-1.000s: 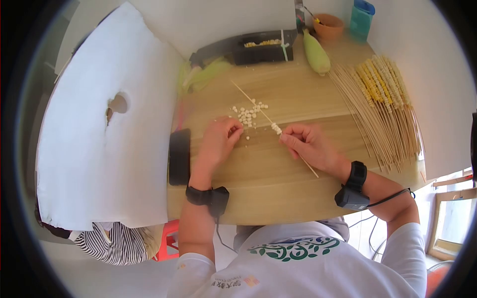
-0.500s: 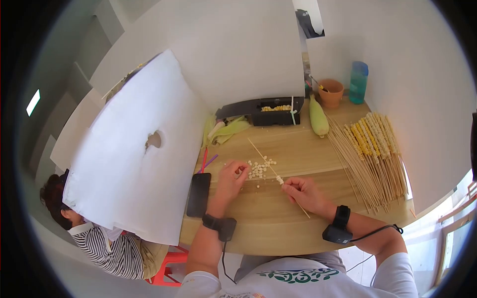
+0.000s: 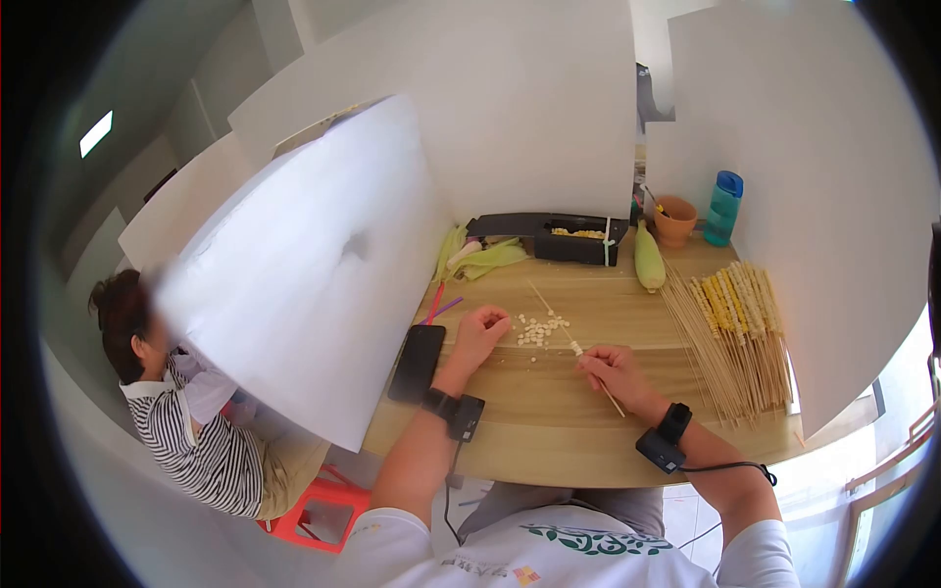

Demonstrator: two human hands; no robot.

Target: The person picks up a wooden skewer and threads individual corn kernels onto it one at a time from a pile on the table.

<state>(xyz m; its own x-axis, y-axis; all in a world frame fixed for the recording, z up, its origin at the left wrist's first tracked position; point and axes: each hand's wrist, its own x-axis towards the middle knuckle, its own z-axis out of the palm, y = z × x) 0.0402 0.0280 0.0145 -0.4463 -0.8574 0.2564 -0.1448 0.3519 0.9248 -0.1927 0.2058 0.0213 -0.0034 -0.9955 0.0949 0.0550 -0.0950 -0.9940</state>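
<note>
In my right hand (image 3: pixel 616 374) is a thin wooden skewer (image 3: pixel 609 396), pinched between thumb and fingers. It slants up and left over the table, with a few pale corn kernels (image 3: pixel 576 349) threaded just above my fingertips. My left hand (image 3: pixel 478 338) hovers left of a scatter of loose pale kernels (image 3: pixel 535 331), its fingers curled together. Whatever those fingertips may hold is too small to make out. At the right lies a big bundle of skewers (image 3: pixel 737 363), their upper ends covered with yellow and white kernels (image 3: pixel 730 299).
A black box (image 3: pixel 576 248) with kernels stands at the back, beside corn husks (image 3: pixel 490 259). Rightward are a corn cob (image 3: pixel 648 260), a clay pot (image 3: pixel 674 225) and a blue bottle (image 3: pixel 723 209). A phone (image 3: pixel 418 364) lies left. Beyond a white panel (image 3: pixel 294 284) sits another person (image 3: pixel 196 436).
The camera view has shifted, so the table things appear further right. My right hand still holds the skewer, and my left hand stays beside the loose kernels with its fingers curled.
</note>
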